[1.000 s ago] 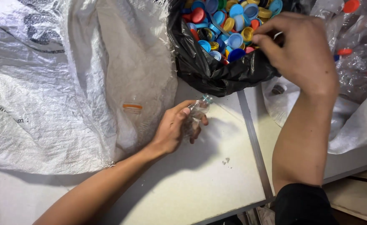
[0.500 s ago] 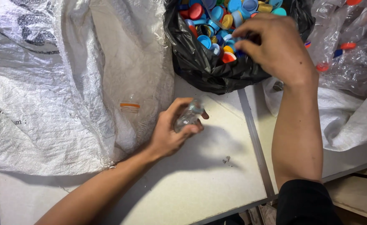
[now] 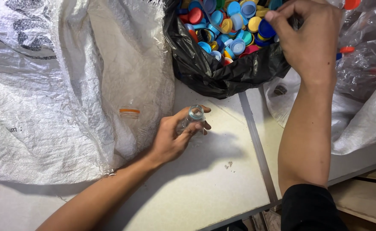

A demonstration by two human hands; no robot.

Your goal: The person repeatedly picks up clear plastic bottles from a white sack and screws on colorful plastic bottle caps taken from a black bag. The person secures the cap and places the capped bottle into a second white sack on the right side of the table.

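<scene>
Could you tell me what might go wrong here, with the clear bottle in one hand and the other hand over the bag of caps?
The black bag sags open towards the table, so loose caps might spill. The left hand grips the clear bottle only lightly near its open neck; it could slip.

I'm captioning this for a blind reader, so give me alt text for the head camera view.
The left hand holds a clear, capless plastic bottle on a pale table, while the right hand reaches into a black bag full of colourful bottle caps. A large white woven sack lies to the left.
</scene>
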